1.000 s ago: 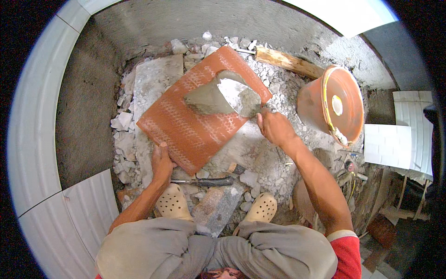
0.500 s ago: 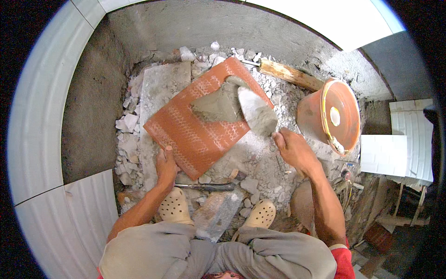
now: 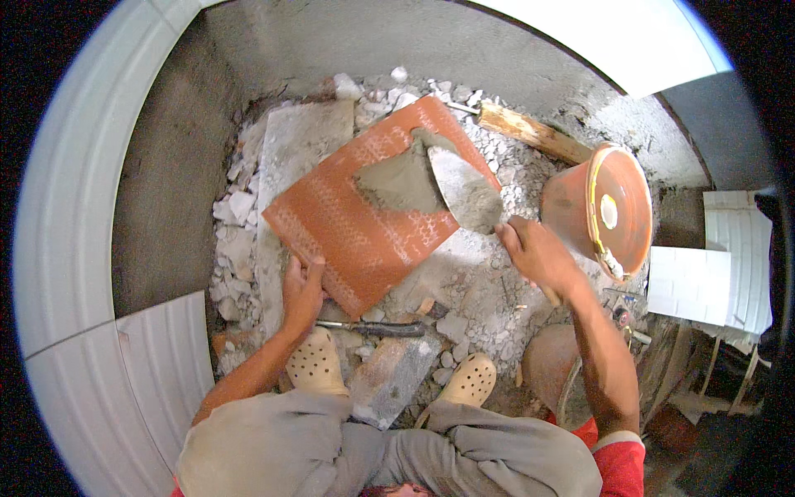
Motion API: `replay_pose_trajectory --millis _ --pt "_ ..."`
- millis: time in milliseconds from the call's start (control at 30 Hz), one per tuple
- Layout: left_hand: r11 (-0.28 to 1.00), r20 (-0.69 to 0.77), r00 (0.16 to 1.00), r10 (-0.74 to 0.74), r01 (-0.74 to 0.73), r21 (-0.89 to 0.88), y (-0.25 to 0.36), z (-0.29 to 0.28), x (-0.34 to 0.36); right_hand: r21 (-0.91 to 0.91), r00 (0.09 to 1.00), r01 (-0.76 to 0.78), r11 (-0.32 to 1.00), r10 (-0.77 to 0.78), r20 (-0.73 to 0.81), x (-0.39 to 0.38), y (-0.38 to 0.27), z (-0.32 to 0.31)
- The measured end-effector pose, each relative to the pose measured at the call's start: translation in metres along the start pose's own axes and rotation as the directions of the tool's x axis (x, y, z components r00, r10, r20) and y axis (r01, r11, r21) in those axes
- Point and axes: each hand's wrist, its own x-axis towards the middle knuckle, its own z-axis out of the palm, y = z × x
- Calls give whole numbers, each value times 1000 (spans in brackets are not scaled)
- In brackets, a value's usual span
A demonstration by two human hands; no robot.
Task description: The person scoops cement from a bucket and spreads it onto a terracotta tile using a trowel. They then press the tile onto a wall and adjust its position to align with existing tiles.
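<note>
My left hand grips the lower left edge of a square terracotta-coloured tile, thumb on top and fingers underneath. The tile is held with its ribbed back facing up. Grey wet mortar lies in a patch on its far right half. My right hand is closed round the handle of a trowel. The mortar-smeared blade rests at the right side of the patch, its tip near the tile's far edge. My right fingers cover much of the handle.
An orange bucket with a yellow-edged handle stands at the right. Behind it lies a wooden-handled tool on rubble. A black-handled tool lies before my clogs. Grey walls and white tiles enclose the spot; broken stones line the left.
The mortar patch looks smoother, with the trowel blade still against its right side. The whole view has shifted slightly. Both hands keep their hold.
</note>
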Motion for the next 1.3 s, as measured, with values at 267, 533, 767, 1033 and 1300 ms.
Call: replay_pose_trajectory --millis 267,533,767,1033,1300 --pt "992 34 993 113 -114 50 -23 -5 8 -343 988 118 932 -146 -57 -14 -42 32" --pt "970 8 971 240 -241 34 -32 -5 12 -365 997 1 931 -29 -70 35 -34 30" --pt "978 40 980 197 -199 68 -28 -7 12 -233 994 -7 972 -20 -111 59 -17 31" --pt "959 4 967 256 -254 126 -30 -4 16 -90 995 80 993 -75 64 75 -17 25" --pt "984 3 990 144 -144 100 -32 -6 10 -105 998 -17 994 23 51 17 -39 -10"
